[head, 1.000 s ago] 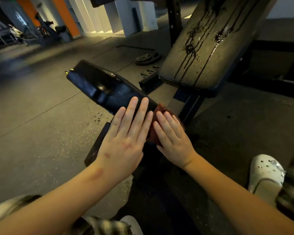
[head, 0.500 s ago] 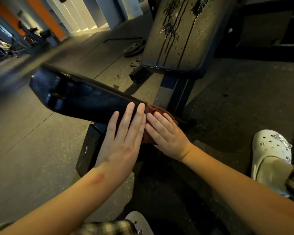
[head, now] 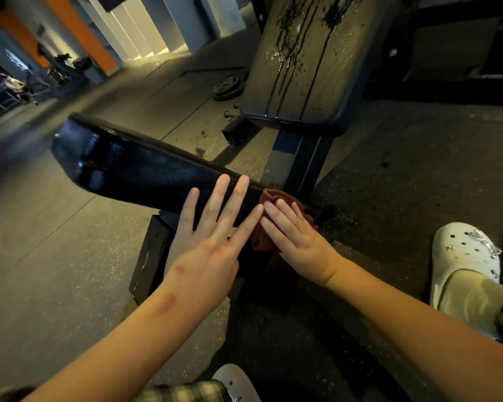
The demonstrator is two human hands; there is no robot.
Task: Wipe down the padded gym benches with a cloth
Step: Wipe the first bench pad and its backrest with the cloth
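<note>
Both hands lie flat, fingers straight: left hand on the near end of the black seat pad, right hand just beside it, pressing the reddish cloth onto the pad's right end. The pad's long axis runs far-left from the cloth, with only the left hand in the way. Farther right, the tilted back pad drips with liquid.
</note>
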